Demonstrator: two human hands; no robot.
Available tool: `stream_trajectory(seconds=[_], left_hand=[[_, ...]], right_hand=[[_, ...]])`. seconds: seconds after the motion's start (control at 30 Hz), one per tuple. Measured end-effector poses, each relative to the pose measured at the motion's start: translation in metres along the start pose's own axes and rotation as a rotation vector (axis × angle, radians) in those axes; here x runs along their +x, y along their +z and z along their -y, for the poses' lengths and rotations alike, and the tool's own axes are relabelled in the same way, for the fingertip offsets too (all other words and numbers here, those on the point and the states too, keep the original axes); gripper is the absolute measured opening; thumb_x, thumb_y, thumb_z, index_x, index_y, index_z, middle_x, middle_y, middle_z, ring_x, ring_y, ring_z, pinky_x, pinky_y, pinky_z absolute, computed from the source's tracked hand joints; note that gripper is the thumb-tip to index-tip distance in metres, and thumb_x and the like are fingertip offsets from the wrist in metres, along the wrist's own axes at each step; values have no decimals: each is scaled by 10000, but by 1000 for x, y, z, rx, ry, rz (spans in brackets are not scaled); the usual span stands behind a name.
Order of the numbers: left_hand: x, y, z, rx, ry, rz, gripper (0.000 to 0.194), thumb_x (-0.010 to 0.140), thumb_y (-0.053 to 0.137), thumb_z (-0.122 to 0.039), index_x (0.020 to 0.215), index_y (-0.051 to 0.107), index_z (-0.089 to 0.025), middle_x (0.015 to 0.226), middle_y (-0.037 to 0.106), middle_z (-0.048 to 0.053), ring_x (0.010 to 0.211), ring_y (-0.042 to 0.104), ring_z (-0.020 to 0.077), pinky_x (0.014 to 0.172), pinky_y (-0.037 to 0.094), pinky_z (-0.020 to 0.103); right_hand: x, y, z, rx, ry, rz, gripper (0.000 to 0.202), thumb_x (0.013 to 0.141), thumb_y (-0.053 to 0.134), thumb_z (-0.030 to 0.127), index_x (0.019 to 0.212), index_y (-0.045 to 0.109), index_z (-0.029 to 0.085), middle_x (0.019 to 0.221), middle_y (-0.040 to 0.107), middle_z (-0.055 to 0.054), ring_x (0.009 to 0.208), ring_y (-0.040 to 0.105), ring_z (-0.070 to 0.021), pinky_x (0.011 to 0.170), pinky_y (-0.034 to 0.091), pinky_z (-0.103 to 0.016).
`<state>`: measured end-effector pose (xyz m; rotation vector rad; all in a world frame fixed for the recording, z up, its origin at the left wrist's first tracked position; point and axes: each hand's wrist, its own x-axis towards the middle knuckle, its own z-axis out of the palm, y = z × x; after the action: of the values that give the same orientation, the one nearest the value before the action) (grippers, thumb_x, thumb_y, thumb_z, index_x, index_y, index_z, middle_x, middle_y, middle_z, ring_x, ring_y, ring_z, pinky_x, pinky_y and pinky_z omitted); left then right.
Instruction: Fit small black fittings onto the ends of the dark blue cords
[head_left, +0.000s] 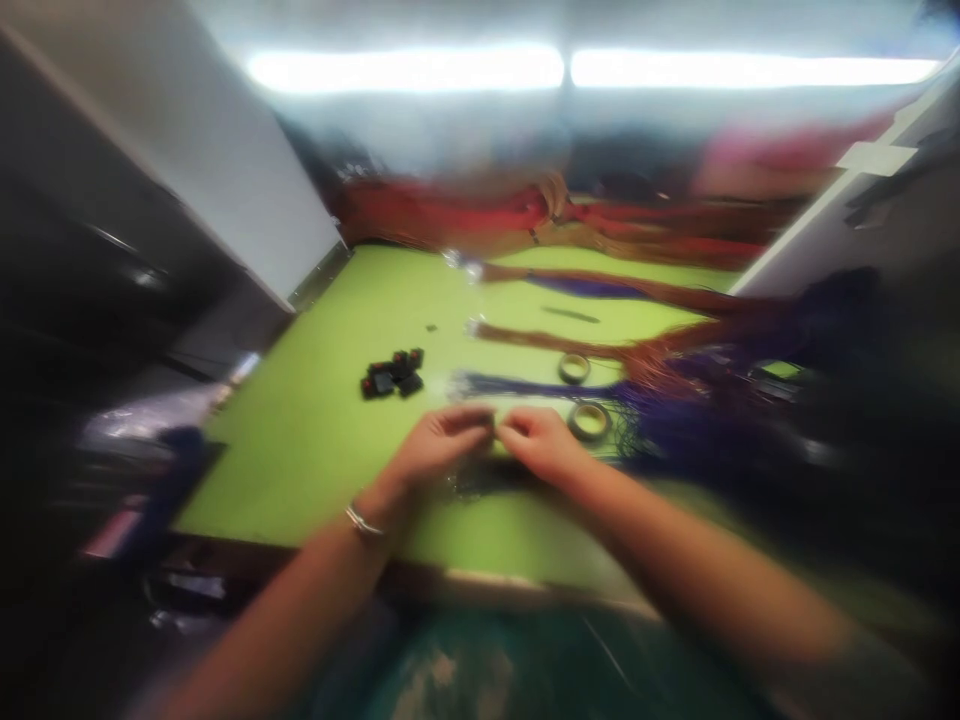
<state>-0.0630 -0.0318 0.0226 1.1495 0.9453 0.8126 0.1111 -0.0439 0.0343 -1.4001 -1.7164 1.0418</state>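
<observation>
Over the front half of the green table [300, 460], my left hand [439, 442] and my right hand [544, 440] come together, fingertips nearly touching. Both are closed in a pinch. A small dark bit shows at the left fingertips, too blurred to name; what the right fingers pinch is hidden. Left of my hands lies a cluster of small black blocks [394, 375] with some red parts. Just behind my hands runs a bundle of purple wires [525, 386]. Two rolls of dark tape [589, 421] lie beside my right hand.
Bundles of brown wires [555, 338] with clear ends stretch from the right, merging into a dark purple tangle [690, 410]. A thin dark strip [570, 314] lies between bundles. Red and orange wires [465, 215] fill the back, where another person's hand [553, 195] shows. Panels flank the table.
</observation>
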Motion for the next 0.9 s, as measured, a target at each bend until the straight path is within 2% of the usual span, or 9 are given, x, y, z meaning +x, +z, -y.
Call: stream_trajectory(seconds=[0.17, 0.43, 0.67, 0.9], left_hand=[[-1, -1, 5, -85, -34, 1, 368, 696, 722, -266, 1049, 675, -174, 846, 681, 63, 707, 603, 135, 692, 472, 266], [3, -3, 10, -14, -18, 14, 376, 697, 714, -297, 1039, 679, -144, 866, 688, 78, 698, 602, 150, 705, 477, 284], [2, -4, 6, -14, -8, 87, 365, 720, 695, -309, 1036, 664, -129, 909, 670, 83, 696, 577, 130, 692, 462, 274], [2, -2, 7, 21, 19, 131, 331, 740, 676, -299, 1030, 672, -139, 921, 684, 82, 740, 594, 147, 707, 463, 267]], right_hand=[[-1, -1, -1, -21, -8, 6, 185, 674, 468, 200, 494, 463, 160, 480, 417, 47, 501, 359, -69, 496, 278, -194], [-6, 8, -5, -176, -41, 62, 230, 712, 463, 207, 496, 392, 171, 467, 393, 51, 485, 327, -69, 468, 228, -200], [-6, 8, -6, -96, -49, -25, 171, 696, 455, 200, 528, 444, 170, 502, 417, 50, 513, 360, -76, 502, 282, -193], [-6, 12, -8, -106, -8, -25, 185, 692, 476, 213, 514, 456, 167, 484, 419, 51, 494, 355, -73, 484, 269, -197]])
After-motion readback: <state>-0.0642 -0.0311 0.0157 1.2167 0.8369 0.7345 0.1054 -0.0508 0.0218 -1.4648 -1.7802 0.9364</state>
